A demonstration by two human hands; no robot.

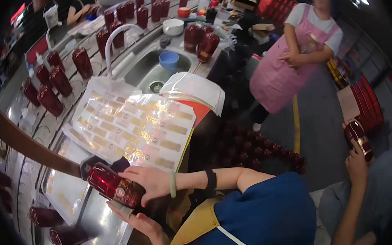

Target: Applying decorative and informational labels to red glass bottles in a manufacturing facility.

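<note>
A dark red glass bottle (101,178) with a decorated label lies slanted in front of me at the metal worktop. My right hand (147,181), with a pale green bangle and a black band at the wrist, grips its label end from above. My left hand (142,226) is below the bottle, fingers stretched out along its underside. Whether the left palm bears any weight cannot be told. Just beyond lies a clear sheet of gold labels (134,127) in rows. A second, smaller label sheet (65,190) is on the worktop nearby.
A brown curved bar (31,135) reaches toward the bottle. Several red bottles (67,236) stand on the left; others crowd the far counter. A sink (144,73) holds a blue bowl (169,59). One person in a pink apron (288,64) stands beyond; another person's hand (356,163) holds a bottle.
</note>
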